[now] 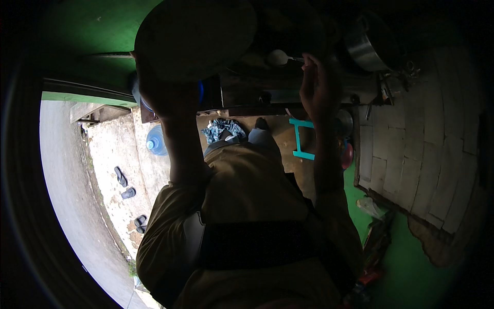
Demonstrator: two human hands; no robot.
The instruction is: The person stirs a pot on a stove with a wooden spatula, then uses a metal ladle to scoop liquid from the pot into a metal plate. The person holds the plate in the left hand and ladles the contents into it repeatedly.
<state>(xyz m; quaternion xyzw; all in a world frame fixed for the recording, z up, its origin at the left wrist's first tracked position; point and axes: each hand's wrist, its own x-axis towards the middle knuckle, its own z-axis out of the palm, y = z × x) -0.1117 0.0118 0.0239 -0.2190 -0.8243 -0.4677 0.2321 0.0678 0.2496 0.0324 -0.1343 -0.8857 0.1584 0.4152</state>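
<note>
My left hand (156, 87) grips the edge of a large, dark round plate or tray (197, 38), raised at the top of the view. My right hand (314, 83) holds a metal spoon (278, 57) by its handle, the bowl pointing left. Beneath the spoon is a dark pan-like shape (293, 34), whose contents are too dim to make out. It appears to stand on a stove (247, 92), whose front edge shows below my hands.
A metal pot (368, 46) stands at the upper right, beside a tiled wall (401, 150). On the floor are a crumpled patterned cloth (224, 129), a turquoise stool (299, 139) and a blue water jug (156, 141). Sandals (120, 176) lie outside on the left.
</note>
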